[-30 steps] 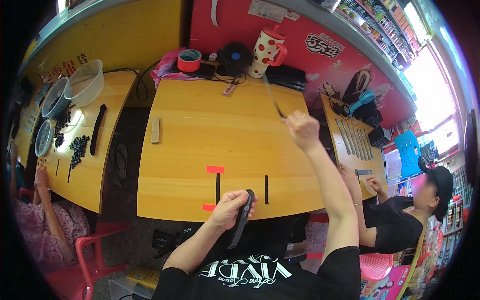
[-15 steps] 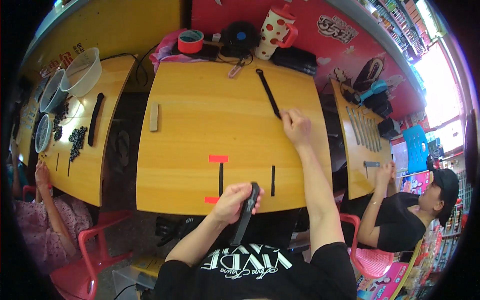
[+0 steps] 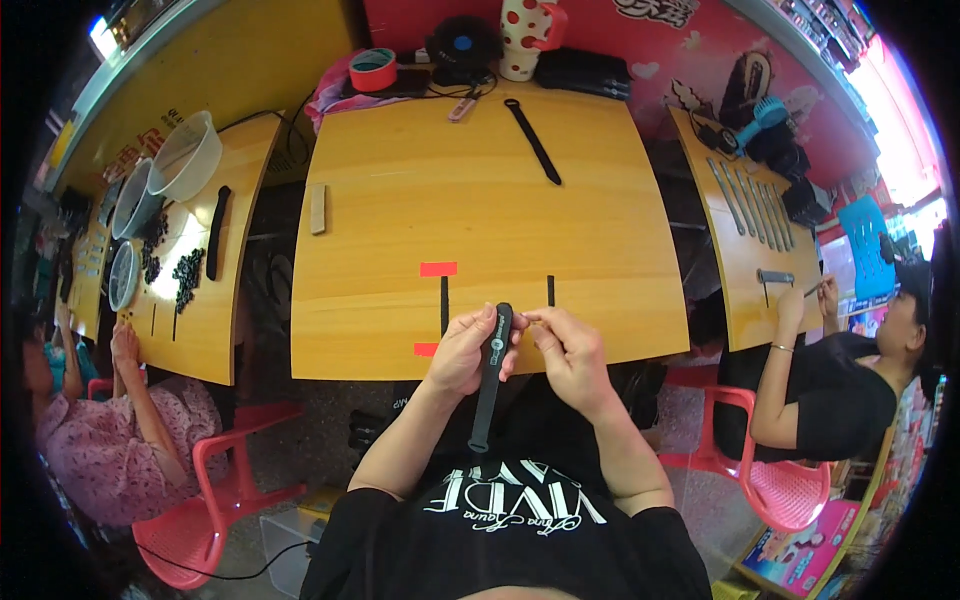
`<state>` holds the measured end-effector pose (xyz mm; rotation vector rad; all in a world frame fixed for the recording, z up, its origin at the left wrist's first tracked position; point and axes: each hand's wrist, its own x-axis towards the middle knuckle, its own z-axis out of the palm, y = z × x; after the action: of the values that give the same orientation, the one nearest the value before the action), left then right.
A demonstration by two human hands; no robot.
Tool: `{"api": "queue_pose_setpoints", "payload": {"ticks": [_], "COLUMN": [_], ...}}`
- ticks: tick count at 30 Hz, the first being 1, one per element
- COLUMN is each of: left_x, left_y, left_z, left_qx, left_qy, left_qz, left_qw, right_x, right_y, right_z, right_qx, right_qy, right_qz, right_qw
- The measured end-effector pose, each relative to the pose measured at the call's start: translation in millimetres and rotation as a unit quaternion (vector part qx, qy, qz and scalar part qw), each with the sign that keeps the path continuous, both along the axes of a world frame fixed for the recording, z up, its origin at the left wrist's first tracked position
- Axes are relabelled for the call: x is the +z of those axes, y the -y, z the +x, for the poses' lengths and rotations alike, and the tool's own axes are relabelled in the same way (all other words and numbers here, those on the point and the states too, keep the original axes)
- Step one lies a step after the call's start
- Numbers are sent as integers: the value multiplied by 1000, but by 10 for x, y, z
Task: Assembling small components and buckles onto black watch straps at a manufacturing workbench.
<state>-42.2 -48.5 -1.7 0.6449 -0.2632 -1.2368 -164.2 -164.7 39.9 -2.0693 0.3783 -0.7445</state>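
Observation:
In my left hand (image 3: pixel 462 352), a black strap (image 3: pixel 490 385) with pale print hangs down past the table's front edge, its slotted end lowest. The fingers are closed round its upper part. My right hand (image 3: pixel 575 365) is beside it on the right, thumb and forefinger pinched close to the strap's top. Whether anything sits in that pinch is too small to make out. Another black strap (image 3: pixel 533 142) lies slanted toward the far right of the wooden table (image 3: pixel 400 200), its looped end away from me.
Red tape marks (image 3: pixel 438 269) and black lines (image 3: pixel 550 290) are on the table near me. A small wooden block (image 3: pixel 318 209) lies left. At the back are a red tape roll (image 3: pixel 373 70), a fan (image 3: pixel 462 42) and a dotted tumbler (image 3: pixel 524 40). People work at both side tables.
My right hand has left the strap on the table and come back next to my left hand. That strap now lies flat. The view has shifted slightly.

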Motion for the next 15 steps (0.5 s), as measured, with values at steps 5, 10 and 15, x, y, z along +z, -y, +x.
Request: {"api": "queue_pose_setpoints", "payload": {"ticks": [5,10,15], "left_x": [0,-1,11], "left_y": [14,29,20], "left_z": [-24,-32,-25], "left_qx": [-2,2,2], "left_qy": [33,32,38], "left_qz": [-3,-4,1], "left_qw": [999,999,999], "right_x": [19,51,70], "right_y": [-73,-142,-158], "right_z": [-102,-88,-45], "right_qx": [-59,-68,-77], "right_qy": [-19,-16,-12], "right_qz": [-79,-136,-138], "right_qw": [995,988,987]}}
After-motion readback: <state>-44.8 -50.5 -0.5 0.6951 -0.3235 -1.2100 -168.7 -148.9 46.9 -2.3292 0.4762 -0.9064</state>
